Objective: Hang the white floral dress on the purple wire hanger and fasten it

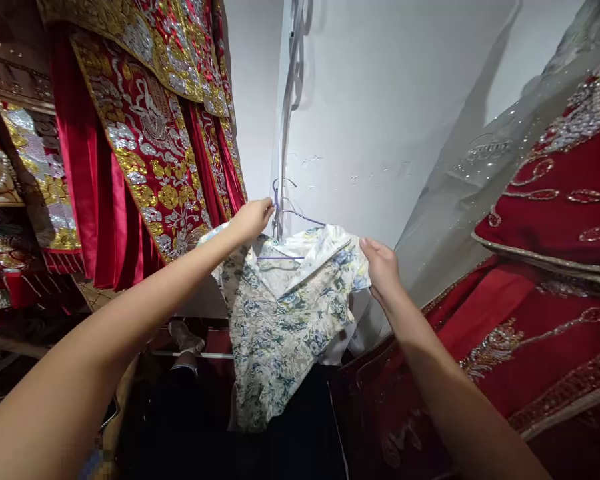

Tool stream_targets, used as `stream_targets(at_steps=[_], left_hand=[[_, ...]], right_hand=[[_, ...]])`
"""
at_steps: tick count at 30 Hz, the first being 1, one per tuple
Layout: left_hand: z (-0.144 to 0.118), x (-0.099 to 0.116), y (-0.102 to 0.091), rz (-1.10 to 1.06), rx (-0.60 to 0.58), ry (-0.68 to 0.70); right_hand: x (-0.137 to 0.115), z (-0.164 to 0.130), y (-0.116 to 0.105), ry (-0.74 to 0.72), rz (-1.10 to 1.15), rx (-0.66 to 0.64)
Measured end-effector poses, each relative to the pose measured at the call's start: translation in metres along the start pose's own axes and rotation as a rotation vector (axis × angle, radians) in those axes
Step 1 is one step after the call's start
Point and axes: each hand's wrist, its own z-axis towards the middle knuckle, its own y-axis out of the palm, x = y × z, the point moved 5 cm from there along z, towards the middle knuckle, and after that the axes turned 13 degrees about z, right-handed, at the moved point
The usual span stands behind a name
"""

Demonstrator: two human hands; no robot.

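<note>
Left hand (253, 219) is up at the top of the purple wire hanger (293, 220), fingers curled tight around it near the hook. The hook sits against a pale vertical rail (283, 133) that runs up the white wall (380, 113); can't tell whether it is actually hooked on or just touching.

Right hand (381, 267) is on the right shoulder of the floral garment (280, 320), fingers (367, 248) pinched narrow on the fabric edge, thumb side hidden behind the cloth.

The garment is cream with a blue-green flower print and a plain white lining that shows at the open collar. It hangs on the hanger between my two hands, centre of view, body drooping down and slightly left, lower hem loose over dark space below.

Surroundings:
- Left: red robes (145, 133) with heavy gold and silver embroidery, hanging close beside my left forearm, not touching the garment as far as I can see.
- Right: more red embroidered dresses (555, 220), one under a sheer sequinned cover (470, 167), just beside my right forearm.
- Below left: a thin horizontal bar (200, 355), dark area beneath it, contents too dim to tell.
</note>
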Motion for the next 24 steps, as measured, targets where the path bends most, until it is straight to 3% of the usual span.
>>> stream_targets(at_steps=[3,7,9,13,15,19,22,24], left_hand=[[-0.032,0.005,0.01,0.003,-0.024,-0.015],[-0.096,0.01,0.013,-0.01,0.211,-0.145],[-0.13,0.018,0.02,-0.084,0.29,-0.271],[-0.181,0.027,0.044,-0.211,0.415,-0.69],[-0.192,0.03,0.065,-0.324,0.374,-0.819],[-0.202,0.026,0.118,-0.496,0.144,-1.01],[-0.215,0.023,0.144,-0.541,0.034,-1.035],[-0.23,0.024,0.151,-0.574,0.004,-1.021]], right_hand=[[0.007,-0.02,-0.016,-0.079,-0.14,0.004],[0.022,-0.028,-0.016,-0.096,-0.15,0.025],[0.028,-0.028,-0.01,-0.099,-0.134,0.042],[0.044,-0.035,0.003,-0.061,-0.1,0.038],[0.051,-0.041,0.008,-0.037,-0.087,0.05],[0.061,-0.051,0.013,-0.014,-0.085,0.101],[0.068,-0.058,0.017,-0.013,-0.094,0.092],[0.073,-0.071,0.017,-0.048,-0.085,0.163]])
